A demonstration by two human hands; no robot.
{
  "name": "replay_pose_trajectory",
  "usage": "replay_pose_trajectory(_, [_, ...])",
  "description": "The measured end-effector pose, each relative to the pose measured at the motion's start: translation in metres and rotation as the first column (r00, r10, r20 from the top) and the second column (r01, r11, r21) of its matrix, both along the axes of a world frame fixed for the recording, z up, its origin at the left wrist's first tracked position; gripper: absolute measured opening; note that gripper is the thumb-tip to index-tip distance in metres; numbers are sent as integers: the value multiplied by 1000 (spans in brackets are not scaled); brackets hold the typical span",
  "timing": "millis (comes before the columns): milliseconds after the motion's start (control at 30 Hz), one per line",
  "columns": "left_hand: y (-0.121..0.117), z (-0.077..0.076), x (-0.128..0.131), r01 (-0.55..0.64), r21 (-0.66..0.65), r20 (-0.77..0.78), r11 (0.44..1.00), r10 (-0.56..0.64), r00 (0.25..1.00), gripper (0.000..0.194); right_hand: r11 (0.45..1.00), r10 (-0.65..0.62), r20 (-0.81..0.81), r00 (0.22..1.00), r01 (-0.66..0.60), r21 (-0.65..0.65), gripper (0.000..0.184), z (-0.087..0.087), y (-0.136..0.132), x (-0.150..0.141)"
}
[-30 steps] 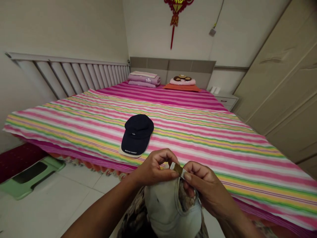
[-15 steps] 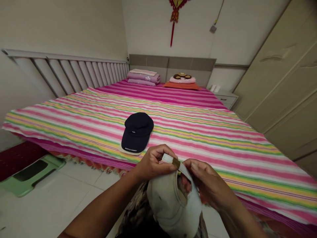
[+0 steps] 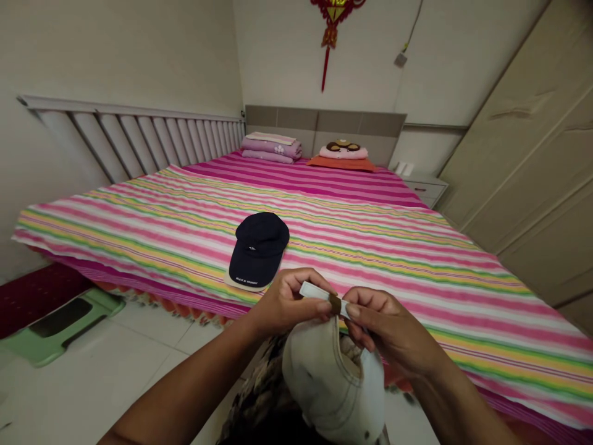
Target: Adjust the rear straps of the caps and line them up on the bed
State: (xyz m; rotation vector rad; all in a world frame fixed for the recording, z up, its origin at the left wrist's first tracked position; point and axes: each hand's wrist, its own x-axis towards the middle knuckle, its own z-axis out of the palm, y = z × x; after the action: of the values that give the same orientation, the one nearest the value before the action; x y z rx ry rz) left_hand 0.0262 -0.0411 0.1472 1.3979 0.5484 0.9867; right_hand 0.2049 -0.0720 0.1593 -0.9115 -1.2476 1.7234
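Hands (image 3: pixel 288 306) (image 3: pixel 393 324) pinching strap (image 3: pixel 315 292) of pale cap (image 3: pixel 319 380), navy cap (image 3: pixel 261 241) on bedspread (image 3: pixel 370 247), brim (image 3: pixel 254 269) lettered "BELIEVE IN YOURSELF"

Held left arm (image 3: pixel 185 377) and right arm (image 3: pixel 451 392) out in front, bare, low down and slanting in to the middle. Had left hand (image 3: pixel 290 303) and right hand (image 3: pixel 382 318) close together. Pointed left thumb (image 3: pixel 317 307) and right thumb (image 3: pixel 364 314) toward each other. Bent the fingers (image 3: pixel 306 277) and pinched with both.
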Motion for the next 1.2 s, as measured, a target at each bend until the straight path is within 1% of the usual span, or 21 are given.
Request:
replay_pose_trajectory(100, [-8,10,-1,6,-52,122,999,1,993,26,999,51,-52,997,-51,11,25,6,4,-2])
replay_pose_trajectory(200, [-15,16,-2,-33,-111,128,993,47,991,18,995,101,-108,989,-99,18,24,6,7,-7])
replay_pose_trajectory(300, [-16,17,-3,-88,-158,72,984,101,992,19,995,94,-145,985,-95,1,23,0,10,-11])
replay_pose_trajectory(367, [-15,16,-4,-122,-162,9,979,125,992,21,996,80,-162,984,-84,-16,23,-4,12,-13])
replay_pose_trajectory(433, [-15,16,-7,-154,-127,-61,980,147,987,22,996,82,-171,982,-88,-23,22,-5,14,-13])
replay_pose_trajectory(500, [-15,17,-9,-156,-65,-124,986,148,981,21,994,104,-161,981,-110,-27,21,-4,15,-12])
replay_pose_trajectory(600, [-15,19,-12,-109,-7,-173,994,107,979,21,989,144,-115,983,-148,-29,20,-2,16,-9])
replay_pose_trajectory(767, [-10,15,-11,-78,-9,-134,997,76,988,22,989,143,-76,987,-145,-17,19,0,17,-7])
replay_pose_trajectory(867, [-5,10,-12,-71,34,-137,997,75,988,32,990,138,-82,987,-139,-8,20,0,17,-6])
replay_pose_trajectory(933, [0,9,-13,-43,28,-154,999,47,987,40,991,132,-74,988,-133,-6,21,0,18,-5])
replay_pose_trajectory(1000, [3,9,-13,17,-25,-190,1000,-22,982,44,992,126,-52,991,-126,2,22,0,18,-3])
replay_pose_trajectory(1100, [6,12,-10,122,-156,-262,980,-160,951,40,994,112,6,994,-112,17,22,2,17,0])
replay_pose_trajectory(1200, [5,12,-6,150,-288,-253,946,-226,941,37,996,93,55,994,-94,14,24,5,15,4])
